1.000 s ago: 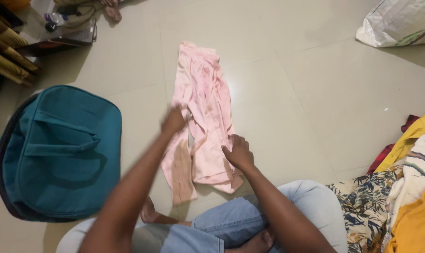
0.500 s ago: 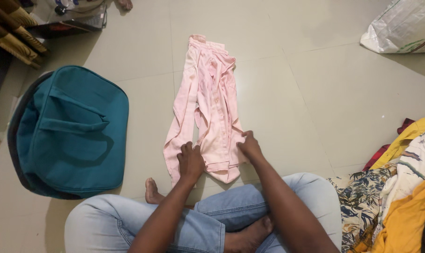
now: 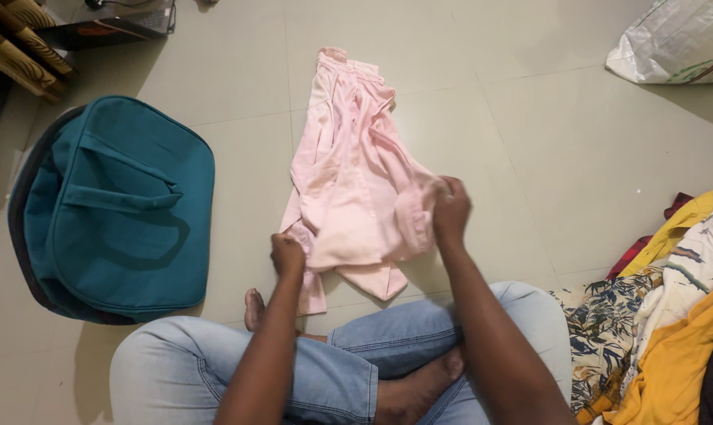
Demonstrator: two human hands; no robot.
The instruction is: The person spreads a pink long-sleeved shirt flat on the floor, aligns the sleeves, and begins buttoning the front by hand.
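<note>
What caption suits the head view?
Both hands, left hand and right hand, lift a pink shirt beside a teal bag.

Crumpled pale pink shirt [image 3: 348, 189] lengthwise on floor, near end lifted.

My right grip [image 3: 449, 208] hides its fingertips in the pink shirt [image 3: 348, 189]; right of it, the clothes pile [image 3: 679, 315] and white sack [image 3: 679, 39] run off frame.
</note>
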